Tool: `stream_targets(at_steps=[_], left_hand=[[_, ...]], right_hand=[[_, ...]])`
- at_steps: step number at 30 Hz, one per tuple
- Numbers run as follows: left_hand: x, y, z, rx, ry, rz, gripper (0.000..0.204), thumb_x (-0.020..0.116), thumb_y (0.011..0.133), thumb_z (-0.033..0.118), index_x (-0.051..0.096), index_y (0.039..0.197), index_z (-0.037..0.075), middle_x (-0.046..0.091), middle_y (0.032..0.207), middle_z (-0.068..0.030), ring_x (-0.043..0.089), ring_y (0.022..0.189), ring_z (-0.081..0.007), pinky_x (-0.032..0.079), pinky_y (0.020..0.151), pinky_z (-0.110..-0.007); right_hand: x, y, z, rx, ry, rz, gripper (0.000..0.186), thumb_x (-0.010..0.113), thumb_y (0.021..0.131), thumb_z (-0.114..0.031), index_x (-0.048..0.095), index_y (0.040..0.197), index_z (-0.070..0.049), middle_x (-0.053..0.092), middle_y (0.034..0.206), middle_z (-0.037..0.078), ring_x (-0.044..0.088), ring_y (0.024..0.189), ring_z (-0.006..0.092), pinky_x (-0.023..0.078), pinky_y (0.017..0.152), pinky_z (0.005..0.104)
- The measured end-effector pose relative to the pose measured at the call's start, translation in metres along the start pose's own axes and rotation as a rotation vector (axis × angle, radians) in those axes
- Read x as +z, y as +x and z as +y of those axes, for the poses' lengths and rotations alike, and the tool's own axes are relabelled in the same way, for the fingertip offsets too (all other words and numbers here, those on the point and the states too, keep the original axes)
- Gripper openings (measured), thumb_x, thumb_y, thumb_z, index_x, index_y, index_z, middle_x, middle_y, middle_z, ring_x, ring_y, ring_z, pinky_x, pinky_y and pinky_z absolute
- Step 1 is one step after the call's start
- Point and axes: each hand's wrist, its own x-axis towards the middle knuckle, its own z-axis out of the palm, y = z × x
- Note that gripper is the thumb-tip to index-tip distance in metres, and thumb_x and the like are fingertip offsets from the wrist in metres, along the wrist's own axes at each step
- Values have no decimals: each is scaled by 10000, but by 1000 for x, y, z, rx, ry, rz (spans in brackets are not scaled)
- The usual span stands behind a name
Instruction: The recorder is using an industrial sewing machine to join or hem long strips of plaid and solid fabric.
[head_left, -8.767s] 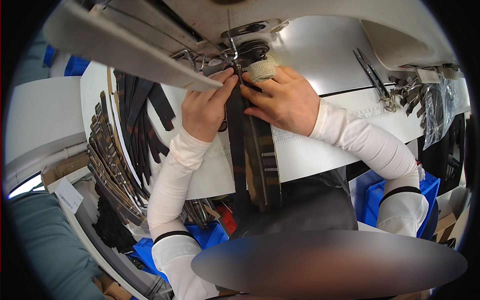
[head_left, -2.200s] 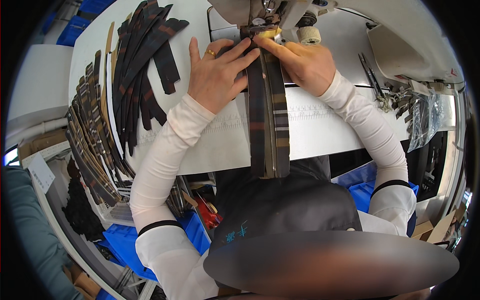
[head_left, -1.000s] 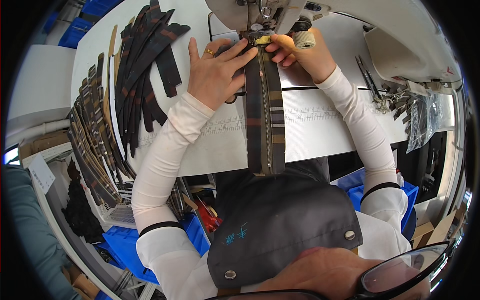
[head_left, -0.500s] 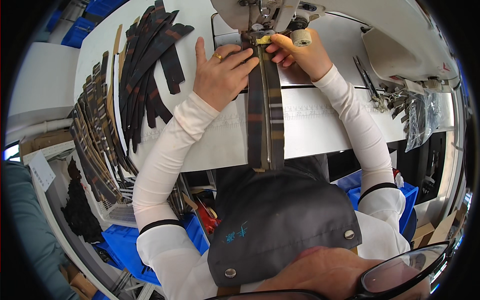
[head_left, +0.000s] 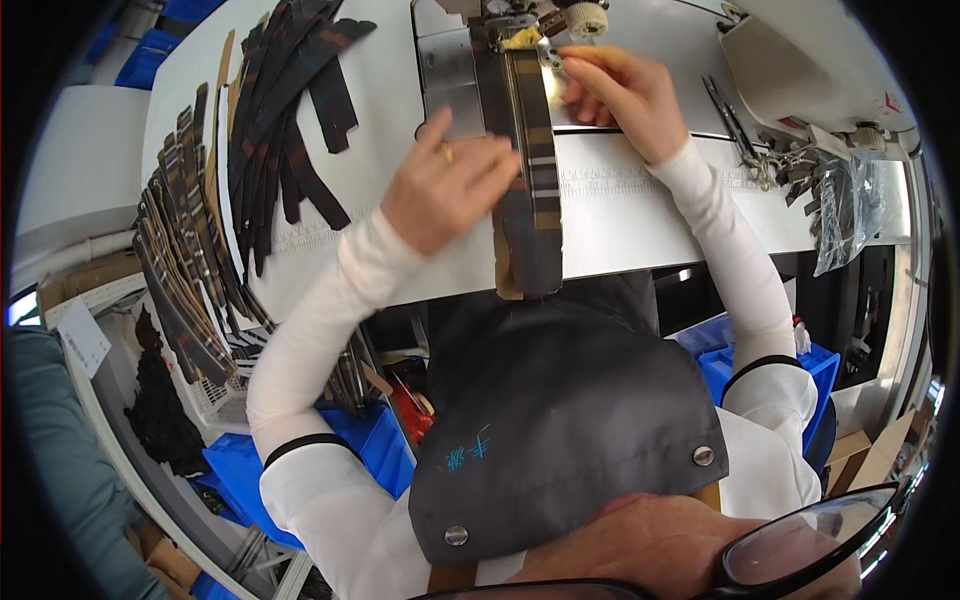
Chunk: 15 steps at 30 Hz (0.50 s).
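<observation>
A dark plaid strip of fabric with a zipper-like line down its length runs from under the sewing machine's presser area to the table's front edge. My left hand, a little blurred, has its thumb spread and its fingertips at the strip's left edge. Right of the needle area, my right hand has thumb and forefinger close together beside a small metal plate; what lies between them is hidden. A yellow piece sits at the strip's far end.
Dark fabric strips lie heaped on the left of the white table, beside a row of plaid strips. Tweezers or scissors and a clear plastic bag are at the right. Blue bins stand below.
My left hand has drawn back toward me along the strip, away from the needle. My right hand has shifted slightly right, off the yellow piece. The view has shifted too.
</observation>
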Motion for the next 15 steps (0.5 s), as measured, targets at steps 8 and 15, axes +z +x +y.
stream_targets(at_steps=[8, 15], left_hand=[[-20, -25, 78, -373, -131, -23, 404, 687, 695, 41, 641, 1095, 65, 623, 1144, -44, 627, 1019, -204, 389, 963, -482], [-20, -30, 80, -357, -105, 6, 405, 738, 634, 56, 642, 1025, 94, 627, 1085, 10, 614, 1012, -167, 213, 1072, -542]], right_hand=[[20, -112, -9, -780, -532, -215, 364, 735, 666, -82, 636, 1012, -26, 596, 1053, 121, 578, 1011, 311, 482, 845, 392], [45, -123, 6, -846, -703, -99, 341, 713, 660, -74, 657, 994, -31, 616, 1041, 80, 584, 1041, 249, 504, 828, 345]])
